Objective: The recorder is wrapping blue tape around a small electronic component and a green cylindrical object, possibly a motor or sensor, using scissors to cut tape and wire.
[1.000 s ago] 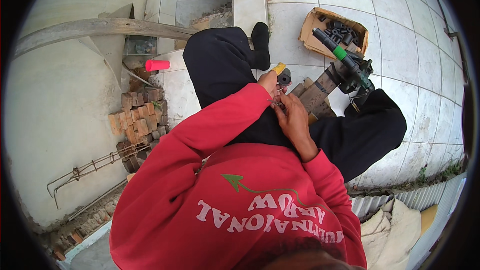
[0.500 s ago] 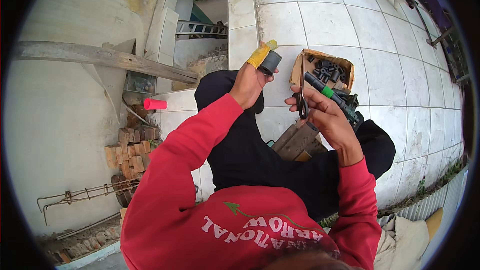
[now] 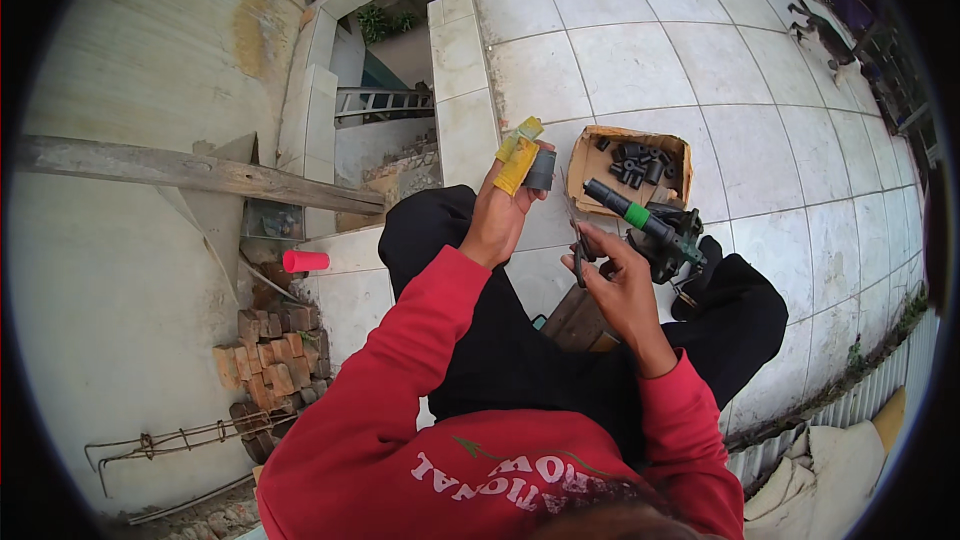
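Note:
My left hand (image 3: 494, 218) is raised above my left knee, its fingers closed around a short dark grey cylinder (image 3: 541, 170). A crinkled yellow strip (image 3: 516, 164) lies across the fingers beside the cylinder, and its upper end sticks out past them. Lower and to the right, my right hand (image 3: 626, 285) has its thumb and fingers closed on the dark handles of a pair of scissors (image 3: 579, 250). The slim blades point away from me, a little short of the cylinder. Whether they are parted is too small to tell.
Beyond my right hand stands a cardboard box (image 3: 581, 155) with several black tubular pieces (image 3: 634, 166). A dark machine with a green-banded black shaft (image 3: 637, 216) sits before it. Wooden planks (image 3: 577, 320) lie between my legs. A pink-red cup (image 3: 305, 261) and bricks (image 3: 268, 362) are left.
My right hand has drawn lower and to the left with the scissors, away from the box. In my left hand the cylinder and yellow strip have turned slightly. The whole view has shifted a little.

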`<state>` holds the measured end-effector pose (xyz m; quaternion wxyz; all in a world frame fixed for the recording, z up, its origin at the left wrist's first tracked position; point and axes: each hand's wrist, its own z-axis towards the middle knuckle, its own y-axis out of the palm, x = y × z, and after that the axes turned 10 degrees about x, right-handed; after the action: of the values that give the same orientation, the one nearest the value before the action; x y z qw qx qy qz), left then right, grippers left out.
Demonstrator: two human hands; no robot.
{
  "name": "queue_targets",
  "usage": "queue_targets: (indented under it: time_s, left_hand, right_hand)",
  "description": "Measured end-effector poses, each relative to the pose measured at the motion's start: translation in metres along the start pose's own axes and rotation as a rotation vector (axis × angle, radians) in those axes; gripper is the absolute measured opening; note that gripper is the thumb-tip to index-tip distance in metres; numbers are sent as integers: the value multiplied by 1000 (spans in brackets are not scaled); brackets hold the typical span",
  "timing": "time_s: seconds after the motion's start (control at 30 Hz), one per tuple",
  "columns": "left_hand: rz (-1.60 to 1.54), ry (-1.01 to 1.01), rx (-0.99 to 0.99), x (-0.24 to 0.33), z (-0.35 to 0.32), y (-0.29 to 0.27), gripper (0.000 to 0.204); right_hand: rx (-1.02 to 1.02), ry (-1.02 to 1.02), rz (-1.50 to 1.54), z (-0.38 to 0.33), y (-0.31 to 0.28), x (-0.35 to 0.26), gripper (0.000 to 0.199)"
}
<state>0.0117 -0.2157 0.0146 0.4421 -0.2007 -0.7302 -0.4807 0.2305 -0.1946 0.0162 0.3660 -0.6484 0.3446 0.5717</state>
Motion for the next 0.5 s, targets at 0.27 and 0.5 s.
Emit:
queue_targets:
  time_s: [0.27, 0.5]
  left_hand:
    - [166, 96, -7, -1, -3, 8, 42]
    - [139, 63, -40, -4, -2, 10, 45]
  right_hand:
    - [107, -200, -129, 3, 0, -9, 48]
    - [132, -227, -154, 4, -3, -15, 52]
